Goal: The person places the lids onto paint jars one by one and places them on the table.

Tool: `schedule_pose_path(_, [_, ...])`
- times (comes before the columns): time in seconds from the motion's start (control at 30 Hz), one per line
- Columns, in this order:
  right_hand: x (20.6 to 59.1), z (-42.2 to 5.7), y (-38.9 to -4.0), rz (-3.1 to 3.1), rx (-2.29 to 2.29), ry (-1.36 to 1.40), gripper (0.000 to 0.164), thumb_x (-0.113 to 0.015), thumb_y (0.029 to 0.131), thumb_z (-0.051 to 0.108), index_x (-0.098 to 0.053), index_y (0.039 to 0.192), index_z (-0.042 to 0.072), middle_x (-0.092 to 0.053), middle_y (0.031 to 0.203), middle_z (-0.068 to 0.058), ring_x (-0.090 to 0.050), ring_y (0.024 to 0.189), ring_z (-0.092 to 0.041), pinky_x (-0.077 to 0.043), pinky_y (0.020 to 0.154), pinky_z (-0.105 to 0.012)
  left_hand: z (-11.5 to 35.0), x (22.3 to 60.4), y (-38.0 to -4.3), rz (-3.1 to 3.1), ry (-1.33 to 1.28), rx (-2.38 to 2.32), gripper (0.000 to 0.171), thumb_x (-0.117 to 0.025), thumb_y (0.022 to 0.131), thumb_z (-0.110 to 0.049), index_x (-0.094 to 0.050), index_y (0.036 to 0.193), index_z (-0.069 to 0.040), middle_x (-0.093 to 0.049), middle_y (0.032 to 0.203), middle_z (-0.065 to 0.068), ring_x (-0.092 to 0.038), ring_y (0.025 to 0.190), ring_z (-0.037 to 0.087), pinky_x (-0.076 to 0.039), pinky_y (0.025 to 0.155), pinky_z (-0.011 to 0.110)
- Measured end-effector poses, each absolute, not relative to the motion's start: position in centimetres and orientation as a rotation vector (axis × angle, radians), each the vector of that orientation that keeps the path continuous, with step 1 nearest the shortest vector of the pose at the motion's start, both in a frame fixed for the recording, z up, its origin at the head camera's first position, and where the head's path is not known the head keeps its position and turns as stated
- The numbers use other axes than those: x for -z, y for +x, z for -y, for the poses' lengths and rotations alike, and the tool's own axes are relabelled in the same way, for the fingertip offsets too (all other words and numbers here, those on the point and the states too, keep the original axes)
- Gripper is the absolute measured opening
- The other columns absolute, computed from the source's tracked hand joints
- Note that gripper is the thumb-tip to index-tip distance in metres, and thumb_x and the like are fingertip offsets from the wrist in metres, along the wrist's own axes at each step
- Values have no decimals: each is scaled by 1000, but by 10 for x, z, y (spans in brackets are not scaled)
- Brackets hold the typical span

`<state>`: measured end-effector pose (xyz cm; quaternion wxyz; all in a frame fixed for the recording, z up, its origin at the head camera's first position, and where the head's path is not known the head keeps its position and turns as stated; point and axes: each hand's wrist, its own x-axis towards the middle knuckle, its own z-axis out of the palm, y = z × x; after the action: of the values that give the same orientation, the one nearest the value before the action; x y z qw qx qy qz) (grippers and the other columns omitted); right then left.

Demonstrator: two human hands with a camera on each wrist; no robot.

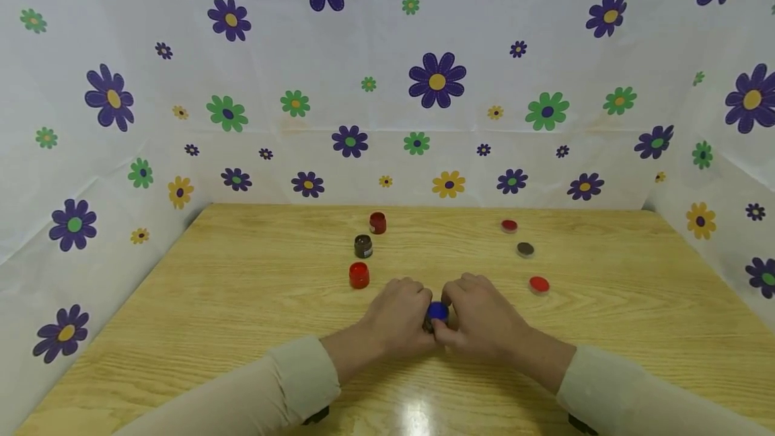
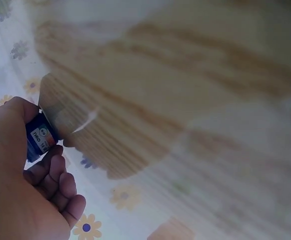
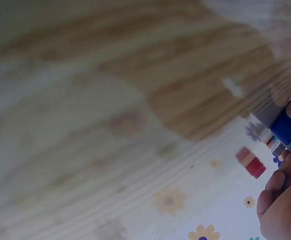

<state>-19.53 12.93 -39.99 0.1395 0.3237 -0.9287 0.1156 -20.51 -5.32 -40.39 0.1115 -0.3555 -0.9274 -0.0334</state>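
Note:
A small blue paint jar [image 1: 438, 313] is between the two hands near the middle of the table. My left hand [image 1: 396, 315] grips its side with thumb and fingers; the label on the jar [image 2: 40, 137] shows in the left wrist view. From the other side, my right hand [image 1: 484, 318] pinches the jar's blue top, thumb in front and fingers behind. In the right wrist view, the fingertips meet the blue jar [image 3: 286, 127] at the frame's edge. The hands hide much of the jar's body.
Left of centre stand three uncapped paint jars: dark red [image 1: 378, 223], brownish black [image 1: 363, 246] and bright red [image 1: 359, 276]. Toward the right lie their loose lids, dark red [image 1: 509, 226], dark [image 1: 525, 249] and red [image 1: 539, 284]. Flowered cloth [image 1: 375, 113] surrounds the wooden table [image 1: 242, 288].

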Motion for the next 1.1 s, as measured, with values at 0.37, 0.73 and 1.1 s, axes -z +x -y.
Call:
schedule_pose_path(0.37, [400,-138,-193,2669,-323,864,26,-75,78,37,-62,82,14,-57,71,10,-41,66,-5,-42,69,-26,55,401,-203,2683,-1060,-42,38,-64,83,-48,-49,64,-19,-44,62,-8,-42,61,10,-37,61,24])
schedule_pose_path(0.73, [400,-163,-190,2831,-359,666,25,-73,81,38,-63,84,15,-54,76,8,-42,70,-8,-39,67,-26,73,404,-202,2682,-1053,-97,28,-62,81,-36,-48,64,-19,-53,69,-6,-54,72,14,-47,73,29])
schedule_pose_path(1.1, [401,-191,-180,2761,-294,661,23,-73,81,35,-61,80,15,-51,72,10,-39,68,-8,-39,67,-27,106,406,-201,2708,-964,-63,26,-60,80,-31,-46,63,-18,-51,68,-4,-51,71,16,-41,70,29])
